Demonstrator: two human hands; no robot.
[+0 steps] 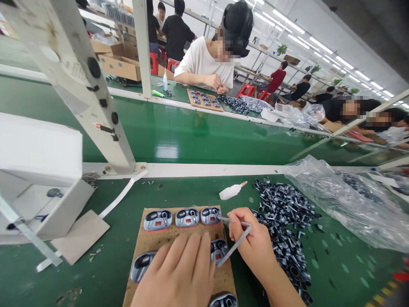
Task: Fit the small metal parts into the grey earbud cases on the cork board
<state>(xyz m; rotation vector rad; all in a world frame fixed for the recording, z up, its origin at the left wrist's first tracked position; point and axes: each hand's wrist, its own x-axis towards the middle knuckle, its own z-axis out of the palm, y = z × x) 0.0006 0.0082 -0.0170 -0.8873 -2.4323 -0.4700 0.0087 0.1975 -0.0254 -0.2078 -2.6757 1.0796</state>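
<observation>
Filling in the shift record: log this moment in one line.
left hand: over casings on brown board | right hand: tweezers at casing | beside: loose dark parts

Long rows of ceiling lights [319,44] run down a bright white room above a green workbench [159,128] framed by white metal posts [142,47]. Beyond it stand red stools [246,90], cardboard boxes [119,64] and further benches, with potted plants [281,50] along metal shelving [265,59] near the far side.
</observation>
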